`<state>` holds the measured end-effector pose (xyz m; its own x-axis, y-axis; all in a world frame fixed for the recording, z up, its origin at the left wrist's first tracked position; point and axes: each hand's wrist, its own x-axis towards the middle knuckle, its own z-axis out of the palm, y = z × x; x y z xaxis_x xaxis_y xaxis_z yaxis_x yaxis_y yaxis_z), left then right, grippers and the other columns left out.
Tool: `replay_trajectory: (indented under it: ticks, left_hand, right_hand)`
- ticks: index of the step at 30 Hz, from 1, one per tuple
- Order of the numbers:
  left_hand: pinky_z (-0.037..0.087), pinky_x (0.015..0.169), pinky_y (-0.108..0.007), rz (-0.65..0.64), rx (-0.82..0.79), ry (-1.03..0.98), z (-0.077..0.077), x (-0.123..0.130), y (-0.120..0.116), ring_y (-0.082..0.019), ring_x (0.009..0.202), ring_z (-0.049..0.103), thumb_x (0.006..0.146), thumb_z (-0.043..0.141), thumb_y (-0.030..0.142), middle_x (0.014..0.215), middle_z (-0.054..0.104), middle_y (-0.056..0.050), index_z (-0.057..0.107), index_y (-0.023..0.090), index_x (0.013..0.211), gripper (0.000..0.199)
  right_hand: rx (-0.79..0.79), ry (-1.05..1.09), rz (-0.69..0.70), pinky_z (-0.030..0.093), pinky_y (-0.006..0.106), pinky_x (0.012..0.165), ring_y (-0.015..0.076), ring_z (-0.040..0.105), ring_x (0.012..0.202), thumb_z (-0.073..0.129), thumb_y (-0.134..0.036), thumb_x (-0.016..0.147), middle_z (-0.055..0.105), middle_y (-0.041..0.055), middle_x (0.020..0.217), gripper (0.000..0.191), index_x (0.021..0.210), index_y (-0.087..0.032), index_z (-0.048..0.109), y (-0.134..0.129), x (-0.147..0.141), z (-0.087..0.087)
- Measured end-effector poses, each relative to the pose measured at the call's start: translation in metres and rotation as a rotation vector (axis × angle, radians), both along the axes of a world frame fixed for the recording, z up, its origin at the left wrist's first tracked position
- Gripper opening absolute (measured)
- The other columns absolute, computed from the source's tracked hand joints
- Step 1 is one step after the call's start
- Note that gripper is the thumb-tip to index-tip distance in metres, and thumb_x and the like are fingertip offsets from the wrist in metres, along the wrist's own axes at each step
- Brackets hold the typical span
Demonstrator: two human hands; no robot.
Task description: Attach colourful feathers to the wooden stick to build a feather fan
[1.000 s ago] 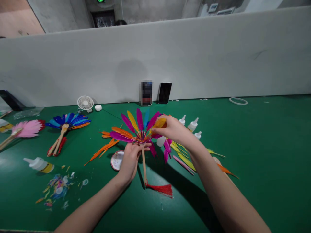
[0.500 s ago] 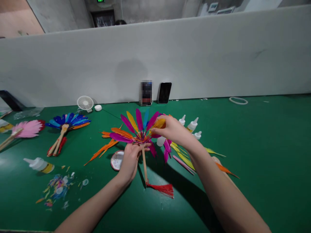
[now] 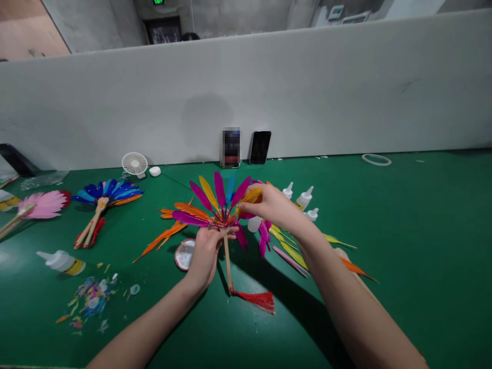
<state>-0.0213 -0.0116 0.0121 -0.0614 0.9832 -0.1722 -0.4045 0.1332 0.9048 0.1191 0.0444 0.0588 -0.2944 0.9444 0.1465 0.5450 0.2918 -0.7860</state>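
Note:
A feather fan (image 3: pixel 220 189) with magenta, orange, yellow and blue feathers stands raised above the table, its wooden handle (image 3: pixel 228 261) pointing down toward me. A red tassel (image 3: pixel 257 301) hangs from the handle's end and lies on the table. My left hand (image 3: pixel 207 248) is closed round the fan where the handle meets the feathers. On the fan's right side, my right hand (image 3: pixel 267 205) pinches a yellow feather (image 3: pixel 251 196) near its base. Beside my left hand sits a small round white dish (image 3: pixel 185 254) with a red rim.
Loose orange feathers (image 3: pixel 163 238) lie left; yellow-green feathers (image 3: pixel 288 249) and pink tweezers (image 3: pixel 290 261) lie right. Glue bottles (image 3: pixel 305 197) stand behind my right wrist. A blue feather fan (image 3: pixel 107 193), another glue bottle (image 3: pixel 63 262) and scraps (image 3: pixel 92 300) are at left. Phones (image 3: pixel 260 147) lean on the partition.
Almost nothing differs. The feather fan has shifted very slightly left, while both hands keep their grips.

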Motion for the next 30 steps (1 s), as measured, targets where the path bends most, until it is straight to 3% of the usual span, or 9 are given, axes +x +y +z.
replay_trajectory:
  ticks: [13, 30]
  left_hand:
    - [0.049, 0.069, -0.03, -0.001, 0.003, 0.016, 0.0002, -0.0009, -0.0005, -0.02, 0.073, 0.065, 0.056, 0.061, 0.019, 0.068, 0.068, -0.004, 0.059, 0.016, 0.063, 0.007]
    - [0.049, 0.067, -0.029, -0.016, 0.017, 0.019, -0.0015, -0.0017, -0.0006, -0.019, 0.073, 0.065, 0.059, 0.061, 0.019, 0.069, 0.068, -0.004, 0.061, 0.015, 0.065, 0.007]
  right_hand:
    - [0.006, -0.023, -0.024, 0.032, 0.025, 0.047, 0.0106, 0.045, 0.048, 0.053, -0.019, 0.065, 0.048, -0.0032, 0.051, 0.018, 0.051, -0.02, 0.042, -0.0011, -0.0018, 0.0015]
    - [-0.004, -0.015, -0.028, 0.031, 0.024, 0.048, 0.0094, 0.041, 0.048, 0.053, -0.015, 0.065, 0.044, -0.0049, 0.05, 0.021, 0.051, -0.02, 0.039, -0.002, -0.0022, 0.0034]
